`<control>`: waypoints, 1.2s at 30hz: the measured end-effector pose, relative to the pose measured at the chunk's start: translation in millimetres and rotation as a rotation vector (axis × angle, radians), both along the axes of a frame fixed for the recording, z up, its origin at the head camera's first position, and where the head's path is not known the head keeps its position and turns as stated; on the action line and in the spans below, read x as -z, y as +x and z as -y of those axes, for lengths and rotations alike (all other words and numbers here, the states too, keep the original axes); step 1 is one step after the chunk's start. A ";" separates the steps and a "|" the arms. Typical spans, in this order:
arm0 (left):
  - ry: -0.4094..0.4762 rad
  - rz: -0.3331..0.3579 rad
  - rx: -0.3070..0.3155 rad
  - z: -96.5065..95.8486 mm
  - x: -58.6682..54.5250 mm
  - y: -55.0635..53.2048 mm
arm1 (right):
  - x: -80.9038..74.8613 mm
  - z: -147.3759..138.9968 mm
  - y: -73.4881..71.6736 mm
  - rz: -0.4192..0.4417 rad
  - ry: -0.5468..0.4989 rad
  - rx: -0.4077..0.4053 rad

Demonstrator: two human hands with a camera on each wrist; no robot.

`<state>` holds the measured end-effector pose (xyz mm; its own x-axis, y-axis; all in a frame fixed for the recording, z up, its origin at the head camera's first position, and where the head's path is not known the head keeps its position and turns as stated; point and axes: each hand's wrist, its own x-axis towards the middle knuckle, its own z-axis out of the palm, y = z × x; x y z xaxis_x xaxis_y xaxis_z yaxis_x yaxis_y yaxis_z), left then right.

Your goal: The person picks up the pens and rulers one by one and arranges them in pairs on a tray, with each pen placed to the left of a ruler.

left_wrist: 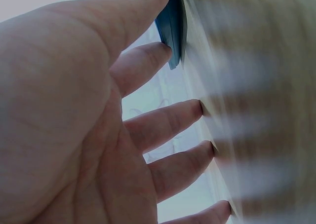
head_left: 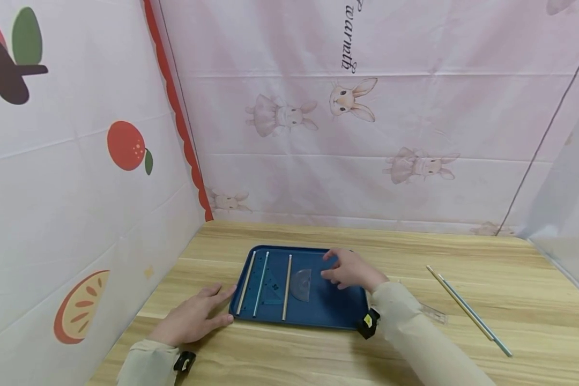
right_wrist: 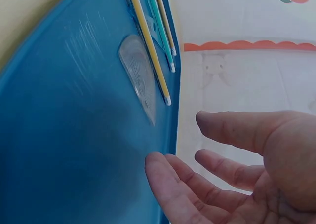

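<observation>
A blue tray [head_left: 328, 317] lies on the table. My left hand [head_left: 193, 316] is at its left edge with fingers spread; in the left wrist view the thumb and index finger touch the tray [left_wrist: 172, 31] and the other fingertips rest on the table. Above the tray's right part my right hand [head_left: 349, 268] hovers with loosely bent fingers and nothing between them. Just left of it lies a clear protractor [head_left: 301, 285]. Beside that are a yellow pencil [head_left: 287, 287], a teal pencil [head_left: 260, 284], another yellow pencil [head_left: 246, 283] and a see-through set square [head_left: 273, 292].
On the table to the right, a yellow pencil [head_left: 458, 301] and a blue pencil [head_left: 477, 317] lie side by side. A clear ruler [head_left: 434, 313] is partly hidden by my right sleeve. Printed cloth walls [head_left: 309, 187] stand behind and at the sides.
</observation>
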<state>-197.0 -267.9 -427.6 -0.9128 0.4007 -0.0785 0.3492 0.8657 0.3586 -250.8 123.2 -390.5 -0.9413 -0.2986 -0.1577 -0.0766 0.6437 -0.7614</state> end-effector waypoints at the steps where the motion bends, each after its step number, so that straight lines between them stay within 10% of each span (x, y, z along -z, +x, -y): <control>1: -0.002 0.000 0.001 0.0 0.0 -0.2 | -0.5 -2.2 0.5 -0.003 -0.001 -0.001; 36: -0.016 -0.009 0.004 0.0 0.2 0.8 | -4.9 -67.8 35.2 -0.095 -0.048 0.002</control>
